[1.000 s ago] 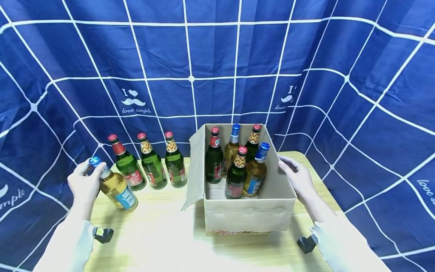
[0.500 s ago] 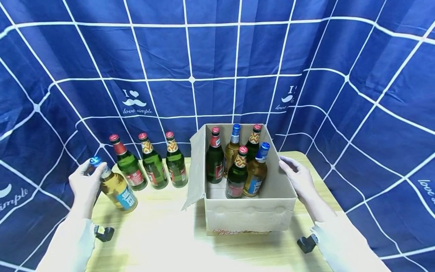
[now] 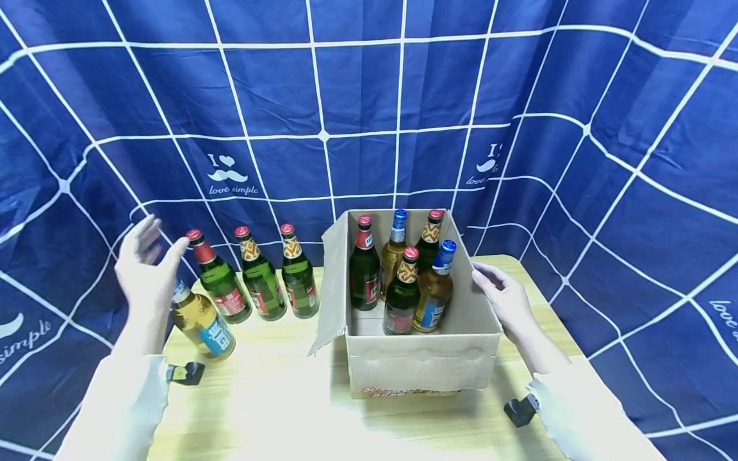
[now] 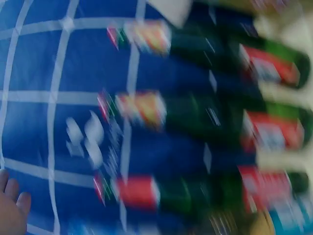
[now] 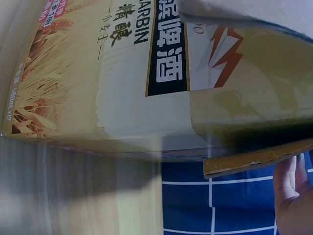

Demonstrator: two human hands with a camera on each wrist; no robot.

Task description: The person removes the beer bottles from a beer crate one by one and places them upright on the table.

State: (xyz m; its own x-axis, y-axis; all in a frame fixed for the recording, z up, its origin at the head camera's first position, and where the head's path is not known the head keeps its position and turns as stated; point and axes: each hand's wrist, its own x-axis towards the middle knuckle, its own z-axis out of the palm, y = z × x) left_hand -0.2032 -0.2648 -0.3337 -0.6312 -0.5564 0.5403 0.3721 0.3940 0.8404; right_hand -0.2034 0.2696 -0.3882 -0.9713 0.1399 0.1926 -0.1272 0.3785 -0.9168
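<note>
My left hand [image 3: 147, 269] is raised with fingers spread, holding nothing. Just beneath it stands an amber beer bottle [image 3: 214, 336] with a blue label, its cap hidden behind the hand. Three green beer bottles [image 3: 229, 299] with red caps stand in a row to its right. My right hand [image 3: 507, 301] grips the right rim of an open cardboard box [image 3: 423, 362], thumb and fingers at the edge. Inside the box stand several upright bottles, among them a front green bottle [image 3: 401, 304] and a blue-capped amber bottle [image 3: 435, 294].
A side flap [image 3: 332, 288] of the box sticks out on the left, close to the green bottles. The wooden table [image 3: 277, 397] ends at a blue gridded curtain [image 3: 277, 83] behind and at both sides. Printed beer artwork [image 5: 142, 78] covers the box's outer side.
My left hand has let go of the amber bottle's neck and moved up, fingers spreading. The bottle stays standing on the table. My right hand and the box have hardly moved.
</note>
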